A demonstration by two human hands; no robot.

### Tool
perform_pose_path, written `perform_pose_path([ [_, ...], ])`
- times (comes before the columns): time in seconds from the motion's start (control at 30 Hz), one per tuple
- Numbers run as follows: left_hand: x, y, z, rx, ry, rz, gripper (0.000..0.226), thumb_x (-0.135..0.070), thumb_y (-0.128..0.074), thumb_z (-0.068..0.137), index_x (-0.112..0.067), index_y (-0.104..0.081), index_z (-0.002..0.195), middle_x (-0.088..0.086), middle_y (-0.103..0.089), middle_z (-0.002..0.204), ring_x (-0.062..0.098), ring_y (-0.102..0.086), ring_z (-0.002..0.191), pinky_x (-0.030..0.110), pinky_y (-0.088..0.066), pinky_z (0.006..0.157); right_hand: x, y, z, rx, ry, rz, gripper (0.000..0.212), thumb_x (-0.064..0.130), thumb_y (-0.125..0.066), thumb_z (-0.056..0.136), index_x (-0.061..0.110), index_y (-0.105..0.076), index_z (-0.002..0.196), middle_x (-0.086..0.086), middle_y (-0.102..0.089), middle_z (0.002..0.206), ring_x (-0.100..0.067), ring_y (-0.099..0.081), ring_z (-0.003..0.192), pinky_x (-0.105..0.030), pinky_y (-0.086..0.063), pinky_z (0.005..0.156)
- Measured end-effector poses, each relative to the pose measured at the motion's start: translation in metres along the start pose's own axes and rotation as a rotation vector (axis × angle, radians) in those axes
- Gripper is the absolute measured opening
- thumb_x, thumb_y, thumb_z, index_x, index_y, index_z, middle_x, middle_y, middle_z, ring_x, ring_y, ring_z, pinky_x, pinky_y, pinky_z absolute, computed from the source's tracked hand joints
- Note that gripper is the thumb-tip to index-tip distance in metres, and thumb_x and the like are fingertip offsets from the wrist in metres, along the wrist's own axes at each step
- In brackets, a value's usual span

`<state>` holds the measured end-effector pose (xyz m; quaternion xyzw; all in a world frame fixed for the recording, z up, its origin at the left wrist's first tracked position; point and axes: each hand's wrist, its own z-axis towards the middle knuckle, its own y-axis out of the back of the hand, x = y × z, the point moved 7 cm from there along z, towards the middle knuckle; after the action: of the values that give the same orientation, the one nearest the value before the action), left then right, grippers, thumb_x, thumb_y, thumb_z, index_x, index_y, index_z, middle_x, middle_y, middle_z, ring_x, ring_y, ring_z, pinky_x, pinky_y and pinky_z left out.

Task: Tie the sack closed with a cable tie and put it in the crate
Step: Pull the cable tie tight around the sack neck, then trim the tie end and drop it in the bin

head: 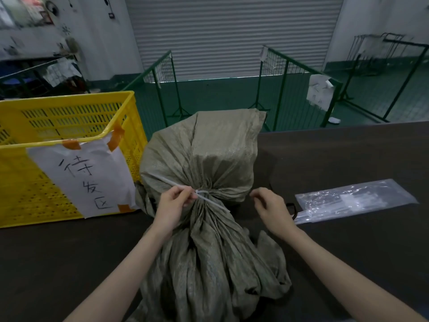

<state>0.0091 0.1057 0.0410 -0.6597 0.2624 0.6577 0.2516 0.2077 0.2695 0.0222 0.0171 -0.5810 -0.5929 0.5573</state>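
Note:
A grey-green woven sack lies on the dark table, its neck gathered toward me. A white cable tie is looped round the neck, with its long tail running up to the left. My left hand pinches the tie beside its head. To the right of the neck hovers my right hand, fingers loosely curled, holding nothing and apart from the sack. The yellow slatted crate stands at the left on the table, with a white paper sign taped to its front.
A clear plastic bag of spare cable ties lies on the table at the right. Beyond the table's far edge stand green wire fence panels and a grey roller door. The sack's loose mouth spreads toward the near edge.

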Motion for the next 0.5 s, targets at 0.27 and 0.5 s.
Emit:
perform_pose_path([
  [0.27, -0.007, -0.005, -0.039, 0.019, -0.005, -0.025, 0.016, -0.007, -0.055, 0.092, -0.002, -0.065, 0.082, -0.002, -0.068, 0.066, 0.0, -0.058, 0.057, 0.011, -0.046, 0.057, 0.079, -0.029, -0.033, 0.275, 0.05, 0.244, 0.007, 0.019, -0.057, 0.092, 0.015, -0.062, 0.096, 0.004, -0.062, 0.076, -0.001, -0.054, 0.063, -0.013, -0.038, 0.059],
  [0.5, 0.022, 0.031, -0.093, -0.176, 0.084, -0.111, 0.019, -0.01, -0.054, 0.094, -0.008, -0.068, 0.082, -0.002, -0.068, 0.068, 0.004, -0.061, 0.064, 0.016, -0.048, 0.064, 0.084, -0.039, -0.063, 0.277, -0.012, 0.322, 0.012, 0.019, -0.061, 0.09, 0.014, -0.066, 0.081, 0.006, -0.059, 0.059, -0.006, -0.054, 0.054, -0.018, -0.04, 0.053],
])
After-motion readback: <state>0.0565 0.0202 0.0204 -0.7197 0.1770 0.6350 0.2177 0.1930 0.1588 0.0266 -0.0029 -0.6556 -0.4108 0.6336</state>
